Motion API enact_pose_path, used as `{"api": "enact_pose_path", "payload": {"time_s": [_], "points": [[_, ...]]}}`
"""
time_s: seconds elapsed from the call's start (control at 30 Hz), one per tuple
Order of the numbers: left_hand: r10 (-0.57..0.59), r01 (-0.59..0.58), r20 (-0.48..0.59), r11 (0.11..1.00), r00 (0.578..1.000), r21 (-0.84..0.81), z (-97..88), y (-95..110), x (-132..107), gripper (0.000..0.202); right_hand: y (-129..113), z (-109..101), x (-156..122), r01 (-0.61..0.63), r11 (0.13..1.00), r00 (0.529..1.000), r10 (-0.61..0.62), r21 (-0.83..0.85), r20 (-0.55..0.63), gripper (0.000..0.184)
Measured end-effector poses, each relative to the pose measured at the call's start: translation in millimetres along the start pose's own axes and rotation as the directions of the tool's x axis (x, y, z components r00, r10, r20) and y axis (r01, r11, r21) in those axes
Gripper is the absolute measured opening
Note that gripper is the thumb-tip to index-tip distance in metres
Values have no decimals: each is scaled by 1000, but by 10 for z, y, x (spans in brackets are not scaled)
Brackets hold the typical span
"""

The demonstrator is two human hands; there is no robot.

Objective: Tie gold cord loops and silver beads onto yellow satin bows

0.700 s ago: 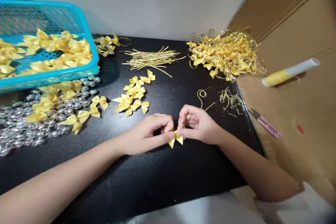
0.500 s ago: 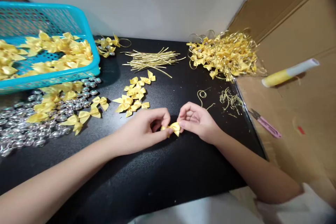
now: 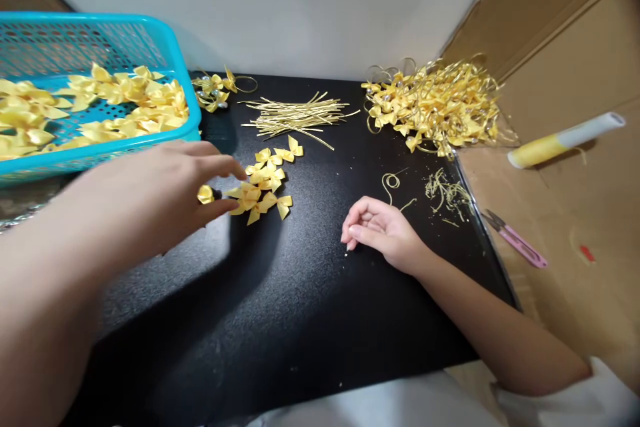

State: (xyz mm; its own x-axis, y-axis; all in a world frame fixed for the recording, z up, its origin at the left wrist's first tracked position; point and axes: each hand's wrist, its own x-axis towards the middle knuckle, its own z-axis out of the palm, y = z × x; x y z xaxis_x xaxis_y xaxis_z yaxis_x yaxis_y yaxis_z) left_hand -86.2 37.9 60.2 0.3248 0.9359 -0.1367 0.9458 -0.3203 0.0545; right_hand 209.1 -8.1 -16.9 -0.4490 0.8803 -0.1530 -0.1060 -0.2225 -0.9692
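My left hand (image 3: 150,203) is raised over the left side of the black table (image 3: 310,320), with its index finger and thumb reaching toward a small pile of yellow ribbon bows (image 3: 263,185). A yellow bow (image 3: 205,194) shows between its thumb and fingers and seems to be held there. My right hand (image 3: 377,230) rests on the table at the centre right. Its fingers are curled in, and nothing shows in them.
A turquoise basket (image 3: 125,140) of yellow bows stands at the back left. Gold wire strips (image 3: 295,115) lie at the back centre. A heap of bows with gold loops (image 3: 435,103) sits back right. Pink snips (image 3: 515,240) and a yellow-white tube (image 3: 565,140) lie on cardboard at the right.
My hands were pinching one yellow bow together at the table's centre. The left hand has since swung left and up toward the bow pile, while the right hand stayed put without the bow.
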Motion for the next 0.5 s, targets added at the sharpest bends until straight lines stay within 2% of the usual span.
{"api": "enact_pose_path", "payload": {"time_s": [0.03, 0.07, 0.13, 0.3, 0.4, 0.5], "points": [[31, -39, 82, 995, 996, 90, -9, 90, 24, 25, 1, -2, 2, 2, 1000, 1000, -2, -1, 2, 12], [33, -50, 116, 987, 993, 151, -7, 150, 47, 24, 3, -4, 3, 3, 1000, 1000, -3, -3, 5, 12], [48, -72, 128, 979, 991, 192, 23, 178, 88, 24, 4, -6, 4, 6, 1000, 1000, -6, -8, 10, 13], [-29, 13, 207, 997, 978, 75, 134, 123, 161, 23, -7, -9, 1, 0, 999, 1000, 0, -34, 11, 13], [-20, 23, 209, 1000, 978, -14, 196, 268, 187, 28, -14, -1, -1, 5, 999, 1000, -4, -50, 18, 12], [27, -13, 151, 996, 988, -90, 259, 473, 181, 34, -3, 25, -6, 56, 992, 998, -59, -115, -24, 11]]}}
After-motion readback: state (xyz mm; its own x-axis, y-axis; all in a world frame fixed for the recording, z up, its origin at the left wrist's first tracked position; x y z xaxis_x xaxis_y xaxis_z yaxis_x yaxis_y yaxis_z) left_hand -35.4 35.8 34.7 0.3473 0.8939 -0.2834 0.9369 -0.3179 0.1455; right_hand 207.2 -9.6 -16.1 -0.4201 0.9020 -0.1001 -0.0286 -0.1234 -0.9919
